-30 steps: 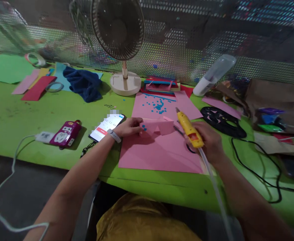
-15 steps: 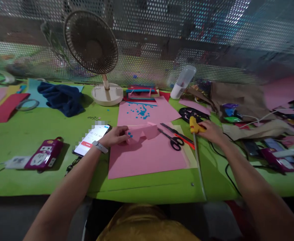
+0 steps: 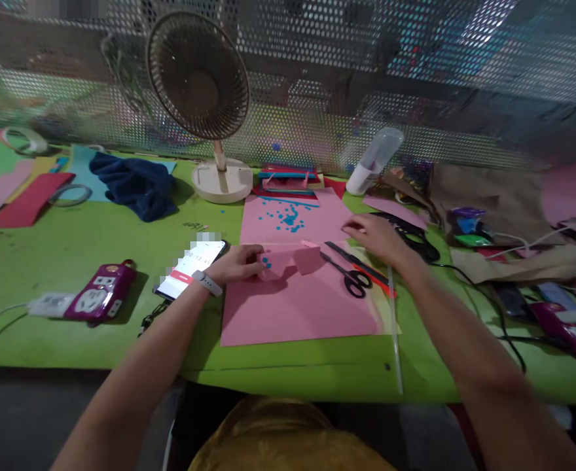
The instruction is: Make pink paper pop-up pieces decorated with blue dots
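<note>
Standing at the back edge of the green table (image 3: 86,242), a small desk fan (image 3: 199,78); left of it, a crumpled blue cloth (image 3: 133,183). Near the front, a purple power strip (image 3: 99,299), beside a lit phone (image 3: 192,268). Over right, a tipped white bottle (image 3: 374,160).

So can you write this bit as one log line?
left hand: holds folded pink paper piece | right hand: open, above large pink paper sheet | black-handled scissors: beside
</note>
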Demonstrator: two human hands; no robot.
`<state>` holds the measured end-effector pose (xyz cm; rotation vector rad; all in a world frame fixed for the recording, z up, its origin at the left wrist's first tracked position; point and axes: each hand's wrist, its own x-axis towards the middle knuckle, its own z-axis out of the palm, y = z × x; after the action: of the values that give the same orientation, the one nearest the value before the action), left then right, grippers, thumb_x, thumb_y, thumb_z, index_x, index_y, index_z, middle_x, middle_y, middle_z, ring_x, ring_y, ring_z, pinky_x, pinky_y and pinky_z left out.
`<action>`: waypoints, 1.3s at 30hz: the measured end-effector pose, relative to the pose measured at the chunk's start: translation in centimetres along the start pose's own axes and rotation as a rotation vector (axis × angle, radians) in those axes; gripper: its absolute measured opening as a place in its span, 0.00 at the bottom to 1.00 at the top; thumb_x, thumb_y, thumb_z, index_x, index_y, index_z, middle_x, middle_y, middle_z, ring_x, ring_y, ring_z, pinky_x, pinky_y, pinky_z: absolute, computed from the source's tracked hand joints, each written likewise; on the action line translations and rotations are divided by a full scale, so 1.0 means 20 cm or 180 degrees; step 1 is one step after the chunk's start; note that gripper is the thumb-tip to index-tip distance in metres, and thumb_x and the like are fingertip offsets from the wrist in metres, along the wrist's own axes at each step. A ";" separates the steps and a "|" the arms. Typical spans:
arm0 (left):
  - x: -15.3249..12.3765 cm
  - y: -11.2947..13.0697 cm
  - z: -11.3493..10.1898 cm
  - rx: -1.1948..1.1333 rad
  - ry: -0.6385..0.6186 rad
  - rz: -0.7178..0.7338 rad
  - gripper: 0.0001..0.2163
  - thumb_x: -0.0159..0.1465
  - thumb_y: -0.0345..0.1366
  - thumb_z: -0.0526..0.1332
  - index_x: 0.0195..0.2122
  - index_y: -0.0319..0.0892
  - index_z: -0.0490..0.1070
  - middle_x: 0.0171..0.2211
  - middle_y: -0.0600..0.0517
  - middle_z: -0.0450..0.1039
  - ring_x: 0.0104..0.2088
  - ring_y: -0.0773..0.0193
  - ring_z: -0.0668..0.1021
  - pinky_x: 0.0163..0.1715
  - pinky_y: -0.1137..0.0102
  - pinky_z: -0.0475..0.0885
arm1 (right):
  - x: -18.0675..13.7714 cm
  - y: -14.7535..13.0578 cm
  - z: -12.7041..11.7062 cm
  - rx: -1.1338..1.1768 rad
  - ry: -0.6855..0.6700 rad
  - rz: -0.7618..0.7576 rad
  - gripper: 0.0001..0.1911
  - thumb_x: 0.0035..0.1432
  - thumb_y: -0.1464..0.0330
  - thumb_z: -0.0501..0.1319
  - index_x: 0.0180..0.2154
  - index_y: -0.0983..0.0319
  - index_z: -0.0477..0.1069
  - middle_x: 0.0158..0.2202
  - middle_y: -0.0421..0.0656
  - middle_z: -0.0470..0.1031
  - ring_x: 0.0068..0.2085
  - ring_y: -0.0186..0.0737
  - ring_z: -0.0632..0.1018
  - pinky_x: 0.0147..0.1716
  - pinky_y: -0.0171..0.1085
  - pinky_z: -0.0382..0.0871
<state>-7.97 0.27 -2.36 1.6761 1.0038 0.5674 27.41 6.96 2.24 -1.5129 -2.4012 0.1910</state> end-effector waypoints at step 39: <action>0.00 0.02 0.01 0.0767 0.0072 0.0224 0.06 0.55 0.38 0.59 0.28 0.41 0.64 0.22 0.56 0.67 0.23 0.68 0.68 0.23 0.73 0.58 | 0.44 -0.12 0.50 0.0573 -0.0211 -0.0254 0.02 0.53 0.73 0.65 0.31 0.61 0.76 0.34 0.43 0.76 0.37 0.40 0.74 0.39 0.37 0.65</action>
<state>-7.72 0.22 -2.12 1.9276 1.0662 0.5284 18.68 14.21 -5.15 -1.3483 -2.4165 0.4337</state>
